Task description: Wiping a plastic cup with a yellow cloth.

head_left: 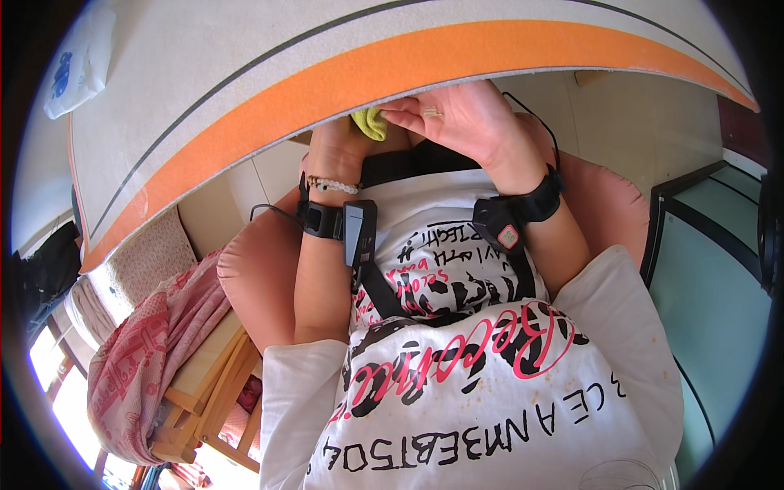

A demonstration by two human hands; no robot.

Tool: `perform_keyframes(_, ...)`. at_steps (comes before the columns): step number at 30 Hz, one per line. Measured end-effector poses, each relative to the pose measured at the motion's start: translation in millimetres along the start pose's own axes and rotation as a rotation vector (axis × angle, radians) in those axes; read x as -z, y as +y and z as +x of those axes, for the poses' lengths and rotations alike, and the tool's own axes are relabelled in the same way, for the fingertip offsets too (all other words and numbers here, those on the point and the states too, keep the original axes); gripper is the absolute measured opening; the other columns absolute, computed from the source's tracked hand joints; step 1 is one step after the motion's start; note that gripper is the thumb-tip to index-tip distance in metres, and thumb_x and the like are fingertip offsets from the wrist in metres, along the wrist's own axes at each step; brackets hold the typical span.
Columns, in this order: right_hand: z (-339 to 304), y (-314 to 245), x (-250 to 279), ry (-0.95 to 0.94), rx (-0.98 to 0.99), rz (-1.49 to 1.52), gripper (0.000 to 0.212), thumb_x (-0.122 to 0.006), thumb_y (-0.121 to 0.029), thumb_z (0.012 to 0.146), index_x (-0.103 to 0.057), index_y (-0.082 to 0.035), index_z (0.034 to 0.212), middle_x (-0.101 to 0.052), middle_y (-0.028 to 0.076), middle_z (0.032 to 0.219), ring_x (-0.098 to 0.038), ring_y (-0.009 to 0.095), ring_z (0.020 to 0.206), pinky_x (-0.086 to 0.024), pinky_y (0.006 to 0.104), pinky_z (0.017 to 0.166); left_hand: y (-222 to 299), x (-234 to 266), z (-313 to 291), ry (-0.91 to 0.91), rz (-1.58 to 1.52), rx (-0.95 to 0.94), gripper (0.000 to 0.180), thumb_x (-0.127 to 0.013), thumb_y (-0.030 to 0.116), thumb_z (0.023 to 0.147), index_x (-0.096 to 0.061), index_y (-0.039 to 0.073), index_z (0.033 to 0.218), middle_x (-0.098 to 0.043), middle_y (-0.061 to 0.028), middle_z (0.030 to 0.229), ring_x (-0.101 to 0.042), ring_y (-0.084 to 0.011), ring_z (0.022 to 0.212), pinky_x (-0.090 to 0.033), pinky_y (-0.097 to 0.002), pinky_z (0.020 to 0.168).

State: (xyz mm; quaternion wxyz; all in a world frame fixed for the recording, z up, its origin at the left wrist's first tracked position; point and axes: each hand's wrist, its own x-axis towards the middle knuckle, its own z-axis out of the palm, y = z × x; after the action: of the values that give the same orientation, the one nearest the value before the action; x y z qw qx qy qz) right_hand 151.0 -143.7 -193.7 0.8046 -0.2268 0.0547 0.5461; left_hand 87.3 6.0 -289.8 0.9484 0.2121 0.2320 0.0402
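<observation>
Under the table's curved edge, my left hand shows mainly its wrist and back, and its fingers are hidden. A bunched yellow-green cloth hangs beside it, partly covered by the tabletop. My right hand is turned with its palm in view, its fingers curled toward the cloth and its fingertips close against it. A few small pale pieces rest between the curled fingers and the palm; they are too small to name. The table edge cuts off part of this hand too.
The pale tabletop with its orange border overhangs both hands. A clear plastic bag lies at its far left. Left of my seat is a wooden chair draped with red-and-white fabric. A glass-sided unit stands right.
</observation>
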Motion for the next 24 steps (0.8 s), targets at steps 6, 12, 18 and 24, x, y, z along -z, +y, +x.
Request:
perform_keyframes(6, 8, 7, 13, -0.085, 0.042, 0.034, 0.026, -0.042, -0.021, 0.086, -0.05, 0.001, 0.097, -0.056, 0.012, 0.093, -0.049, 0.026, 0.101, -0.037, 0.0407, 0.093, 1, 3, 0, -0.099, -0.019, 0.027, 0.036, -0.032, 0.028, 0.091, -0.043, -0.001, 0.11, -0.051, -0.0141, 0.107, -0.054, -0.0218, 0.095, -0.049, -0.0306, 0.078)
perform_keyframes(12, 13, 16, 31, -0.146, 0.206, 0.031, 0.027, -0.046, -0.005, 0.075, -0.046, 0.001, 0.102, -0.048, 0.015, 0.109, -0.05, 0.03, 0.098, -0.041, 0.0398, 0.09, -4, 3, 3, -0.055, -0.033, 0.036, 0.037, -0.033, 0.03, 0.09, -0.044, 0.0, 0.11, -0.052, -0.0132, 0.106, -0.055, -0.0213, 0.094, -0.05, -0.0284, 0.075)
perform_keyframes(18, -5, -33, 51, -0.458, 0.129, 0.522, 0.032, -0.045, -0.022, 0.085, -0.044, 0.0, 0.107, -0.048, 0.015, 0.109, -0.045, 0.03, 0.105, -0.04, 0.0413, 0.09, -1, 6, 3, -0.107, 0.011, 0.016, 0.037, -0.041, 0.031, 0.088, -0.047, -0.001, 0.107, -0.056, -0.0121, 0.101, -0.058, -0.0222, 0.087, -0.053, -0.0286, 0.066)
perform_keyframes(24, -7, -31, 47, 0.398, 0.515, 0.072, 0.047, -0.043, -0.034, 0.086, -0.039, -0.003, 0.12, -0.043, 0.013, 0.12, -0.035, 0.029, 0.116, -0.026, 0.0464, 0.097, -3, 4, 2, 0.044, 0.001, -0.017, 0.037, -0.043, 0.031, 0.087, -0.047, 0.0, 0.106, -0.056, -0.0121, 0.1, -0.059, -0.0232, 0.087, -0.053, -0.0293, 0.064)
